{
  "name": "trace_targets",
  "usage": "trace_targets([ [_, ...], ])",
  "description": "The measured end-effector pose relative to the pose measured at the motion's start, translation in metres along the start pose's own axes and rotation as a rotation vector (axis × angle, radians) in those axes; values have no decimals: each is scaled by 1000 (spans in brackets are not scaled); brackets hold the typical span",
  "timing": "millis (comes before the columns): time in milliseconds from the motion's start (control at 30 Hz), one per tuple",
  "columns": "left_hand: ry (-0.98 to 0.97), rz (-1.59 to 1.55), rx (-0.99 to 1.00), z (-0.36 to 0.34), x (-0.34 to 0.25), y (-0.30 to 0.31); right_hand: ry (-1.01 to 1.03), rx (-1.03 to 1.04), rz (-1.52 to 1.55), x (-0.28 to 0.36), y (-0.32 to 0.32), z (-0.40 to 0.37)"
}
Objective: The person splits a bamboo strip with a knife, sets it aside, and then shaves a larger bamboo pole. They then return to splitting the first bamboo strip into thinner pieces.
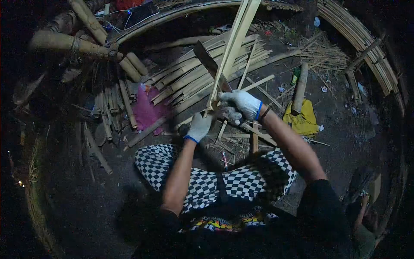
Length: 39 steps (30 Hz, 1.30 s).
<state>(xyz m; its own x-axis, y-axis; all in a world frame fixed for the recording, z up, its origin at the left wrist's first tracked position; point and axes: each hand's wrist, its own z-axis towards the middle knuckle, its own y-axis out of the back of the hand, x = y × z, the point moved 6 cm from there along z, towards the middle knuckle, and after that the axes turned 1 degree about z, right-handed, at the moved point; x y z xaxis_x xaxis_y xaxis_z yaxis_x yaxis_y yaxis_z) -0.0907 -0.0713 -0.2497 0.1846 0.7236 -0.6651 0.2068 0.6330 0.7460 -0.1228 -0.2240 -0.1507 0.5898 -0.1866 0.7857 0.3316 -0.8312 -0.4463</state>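
A long pale bamboo piece (236,41), split lengthwise, rises away from me between my hands. My right hand (245,103), in a white glove with a blue cuff, is closed around the handle end of a large dark blade (208,61). That blade crosses the bamboo at a slant, its broad tip to the left. At the bamboo's near end is my left hand (199,127), gloved as well, its fingers closed at the strip; the exact grip is partly hidden. A greyish bundle (230,114) lies just under my right hand.
Split bamboo strips (189,71) lie ahead. A pink bag (146,108) is at the left, a yellow cloth (304,118) and a bamboo log (300,88) at the right. Short sticks (108,105) lie farther left. Another person (364,224) is at the lower right.
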Motion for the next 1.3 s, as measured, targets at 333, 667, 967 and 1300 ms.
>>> trace_targets([
  [333,323,-508,-10,-35,-40,12,366,-464,-1811,65,11,-9],
  [667,41,-219,160,-17,-38,37,36,-308,-149,28,17,-25],
  [967,14,-250,-52,-26,-39,45,104,-319,-527,0,-2,-17],
  [1300,322,-542,137,-63,-42,49,398,-568,-1348,0,6,-3],
])
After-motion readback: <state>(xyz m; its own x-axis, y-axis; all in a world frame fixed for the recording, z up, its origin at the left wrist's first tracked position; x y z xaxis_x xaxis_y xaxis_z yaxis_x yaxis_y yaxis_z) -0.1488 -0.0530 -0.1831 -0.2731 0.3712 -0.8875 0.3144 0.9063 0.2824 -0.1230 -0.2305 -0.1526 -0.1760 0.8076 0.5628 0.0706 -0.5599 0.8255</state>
